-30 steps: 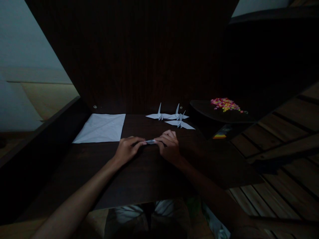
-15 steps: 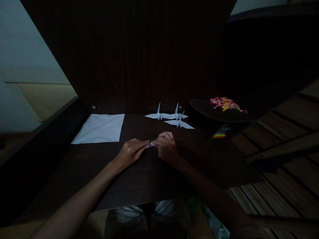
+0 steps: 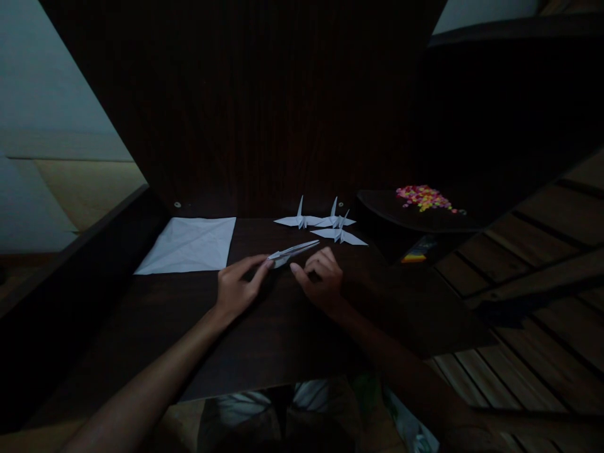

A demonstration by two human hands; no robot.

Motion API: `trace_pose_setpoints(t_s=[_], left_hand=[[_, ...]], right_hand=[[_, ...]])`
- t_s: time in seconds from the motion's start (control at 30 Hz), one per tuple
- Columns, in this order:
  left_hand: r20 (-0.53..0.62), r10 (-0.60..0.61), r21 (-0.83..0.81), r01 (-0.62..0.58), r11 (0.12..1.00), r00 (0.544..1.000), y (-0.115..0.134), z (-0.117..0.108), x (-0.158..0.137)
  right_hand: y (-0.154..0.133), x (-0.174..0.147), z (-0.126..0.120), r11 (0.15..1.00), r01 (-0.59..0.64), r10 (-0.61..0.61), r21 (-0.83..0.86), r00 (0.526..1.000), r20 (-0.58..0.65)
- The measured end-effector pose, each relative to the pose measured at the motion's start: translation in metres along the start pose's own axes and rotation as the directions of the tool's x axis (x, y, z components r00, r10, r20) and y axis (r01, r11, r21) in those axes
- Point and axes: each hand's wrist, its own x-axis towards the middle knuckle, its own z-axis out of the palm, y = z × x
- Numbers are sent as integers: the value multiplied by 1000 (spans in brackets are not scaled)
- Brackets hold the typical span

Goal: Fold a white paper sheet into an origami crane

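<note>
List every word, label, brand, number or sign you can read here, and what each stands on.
No readable text anywhere.
Small dark item with a yellow-orange band, at right: too small and dim to tell whether it carries print.
Folded white paper piece in the left hand: none visible.
Flat, creased white paper sheet: none visible.
Three folded white paper birds: none visible.

One camera sits on the person's head. It looks forward and down, quite near, at the dark brown wooden counter [image 3: 274, 340]; the person's clothed legs [image 3: 245, 412] show at the bottom of the frame.
</note>
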Motion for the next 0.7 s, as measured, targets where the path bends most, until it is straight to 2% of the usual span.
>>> trace_pose_setpoints(t_s=[0.03, 0.1, 0.2, 0.33, 0.4, 0.47, 0.53, 0.7], left_hand=[[-2, -109, -54, 109, 993, 994, 2, 0, 1], [16, -301, -207, 298, 932, 953, 3, 1, 4], [121, -492, -441, 491, 752, 862, 4, 4, 6], [334, -590, -583, 653, 484, 735, 3, 10, 5], [404, -595, -602, 692, 399, 695, 2, 12, 4], [444, -584, -610, 707, 359, 680, 2, 14, 3], [469, -564, -603, 713, 358, 680, 3, 14, 2], [475, -520, -557, 700, 447, 710, 4, 13, 3]], right_hand=[[0, 1, 1, 998, -39, 37, 52, 998, 44], [0, 1, 4, 978, -154, 134, 139, 980, 147], [-1, 1, 8, 901, -359, 279, 244, 910, 308], [-1, -1, 11, 788, -510, 373, 344, 841, 393], [0, -2, 11, 740, -562, 416, 368, 813, 407], [1, -1, 11, 693, -608, 453, 388, 786, 421], [3, 0, 11, 649, -645, 483, 405, 760, 436], [7, 1, 10, 613, -675, 493, 412, 733, 468]])
